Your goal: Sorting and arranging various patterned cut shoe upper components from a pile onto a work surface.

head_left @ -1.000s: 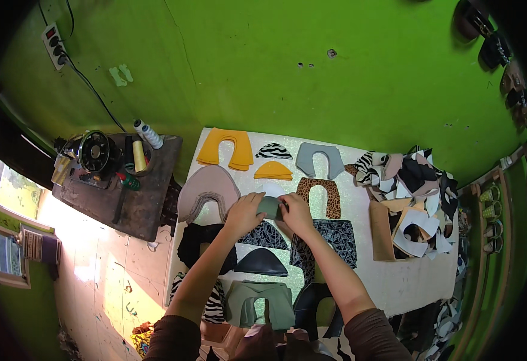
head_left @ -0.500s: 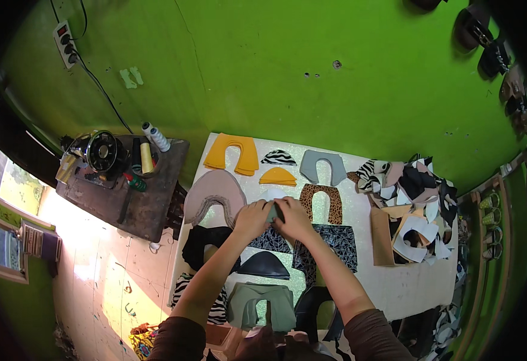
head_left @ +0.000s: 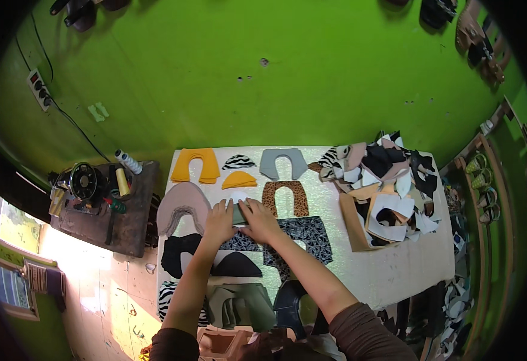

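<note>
My left hand [head_left: 219,222] and my right hand [head_left: 260,221] meet over the middle of the table, on either side of a small grey-green piece [head_left: 239,214] of sheet material. My fingers rest along its side edges and the thumbs are at its near side; the hands cover part of it. Just beyond lies a white piece [head_left: 237,196], with a stack of yellow half-round pieces [head_left: 239,179] behind it. Nearest on the right are leopard-print arch pieces [head_left: 285,191]. A mauve arch stack [head_left: 182,201] lies to the left. Black patterned pieces [head_left: 241,242] lie just below my hands.
Yellow arches [head_left: 195,157], a zebra-print half-round [head_left: 239,162] and grey arches [head_left: 283,157] line the far side. An open cardboard box [head_left: 353,225] of scraps stands right. Sage pieces [head_left: 236,304] lie near me. A sewing machine [head_left: 85,183] stands on a side table.
The view has turned, so the table shows farther left. My hands have come down flatter along the sides of the grey-green piece, which now shows more between them.
</note>
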### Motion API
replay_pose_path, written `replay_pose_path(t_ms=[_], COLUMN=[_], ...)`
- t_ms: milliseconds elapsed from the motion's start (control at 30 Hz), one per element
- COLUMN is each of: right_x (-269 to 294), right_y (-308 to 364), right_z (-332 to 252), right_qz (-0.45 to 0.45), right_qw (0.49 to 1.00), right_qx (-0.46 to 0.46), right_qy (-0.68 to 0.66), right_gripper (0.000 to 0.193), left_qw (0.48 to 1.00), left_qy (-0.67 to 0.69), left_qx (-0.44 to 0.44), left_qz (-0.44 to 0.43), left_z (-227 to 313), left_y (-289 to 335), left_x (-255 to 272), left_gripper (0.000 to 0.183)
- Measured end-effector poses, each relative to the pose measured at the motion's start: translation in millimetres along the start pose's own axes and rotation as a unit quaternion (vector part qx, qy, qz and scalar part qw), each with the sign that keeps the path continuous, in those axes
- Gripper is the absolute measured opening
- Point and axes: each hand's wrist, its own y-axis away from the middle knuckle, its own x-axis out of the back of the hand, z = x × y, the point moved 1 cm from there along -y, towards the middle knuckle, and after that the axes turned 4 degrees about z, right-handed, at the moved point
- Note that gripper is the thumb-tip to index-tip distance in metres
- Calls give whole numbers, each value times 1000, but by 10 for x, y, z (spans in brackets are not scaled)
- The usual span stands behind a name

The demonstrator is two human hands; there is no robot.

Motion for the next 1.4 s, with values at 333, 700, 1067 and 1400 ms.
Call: replay_pose_path(t_ms=[333, 700, 1067, 1400], right_x=[1308, 2963, 3264, 3278], right_y=[1088, 1813, 2194, 2597], right_z=[390, 1531, 1848, 1360], right_qz=[114, 247, 214, 91], right_qw=[992, 948, 974, 986], right_qx=[-8, -18, -81, 18], right_qy=[-56, 200, -11, -142], right_gripper=[27, 26, 15, 25], left_qw=[985, 960, 838, 620], left_qy=[147, 260, 521, 729], left_qx=[-52, 30, 148, 288], left_qz=[70, 98, 66, 32], left_z=[1903, 3726, 4360, 4322], left_y=[15, -629, -576, -273], left_x=[273, -170, -198, 121], left_gripper=[47, 42, 47, 43])
